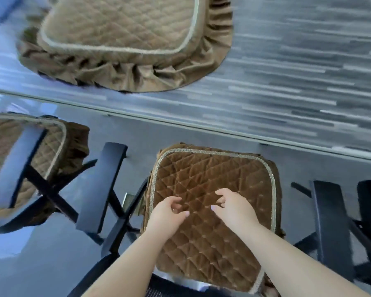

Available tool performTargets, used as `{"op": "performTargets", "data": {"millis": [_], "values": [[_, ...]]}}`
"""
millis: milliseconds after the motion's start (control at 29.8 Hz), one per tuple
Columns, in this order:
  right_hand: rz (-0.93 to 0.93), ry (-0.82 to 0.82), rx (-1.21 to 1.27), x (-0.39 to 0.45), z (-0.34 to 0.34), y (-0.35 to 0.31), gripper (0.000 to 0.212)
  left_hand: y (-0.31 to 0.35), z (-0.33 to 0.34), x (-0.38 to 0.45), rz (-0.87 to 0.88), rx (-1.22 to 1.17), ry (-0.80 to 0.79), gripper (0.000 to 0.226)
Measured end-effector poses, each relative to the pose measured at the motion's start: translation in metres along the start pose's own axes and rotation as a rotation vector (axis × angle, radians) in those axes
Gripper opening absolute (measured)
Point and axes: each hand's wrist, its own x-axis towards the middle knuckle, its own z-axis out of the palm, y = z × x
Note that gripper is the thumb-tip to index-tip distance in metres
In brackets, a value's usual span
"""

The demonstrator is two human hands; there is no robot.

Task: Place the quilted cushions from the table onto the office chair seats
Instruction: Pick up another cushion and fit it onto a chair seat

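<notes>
From my feed, the grey streaked tabletop [287, 67] fills the upper view, its edge running diagonally, with a dark glossy floor [41, 264] below. One tan quilted cushion [120, 26] with a ruffled skirt lies on the tabletop. A second cushion [26, 155] sits on the left chair — black armrests [101, 185] around it. The brown cushion [212, 206] rests on the middle chair seat. My left hand [169, 215] and right hand [234, 209] hover over it, fingers loosely curled, gripping nothing.
</notes>
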Motion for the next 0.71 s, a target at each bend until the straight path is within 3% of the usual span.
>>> {"op": "performTargets", "data": {"millis": [201, 437, 705], "values": [[-0.201, 0.126, 0.190, -0.051, -0.108, -0.091, 0.033, 0.072, -0.098, -0.057, 0.094, -0.315, 0.139, 0.030], [-0.314, 0.255, 0.316, -0.067, -0.176, -0.182, 0.025, 0.121, -0.229, -0.081, 0.256, -0.437, 0.304, 0.023], [-0.189, 0.386, 0.324, -0.024, -0.198, -0.262, 0.026, 0.122, -0.364, -0.024, 0.341, -0.380, 0.332, 0.026]]}}
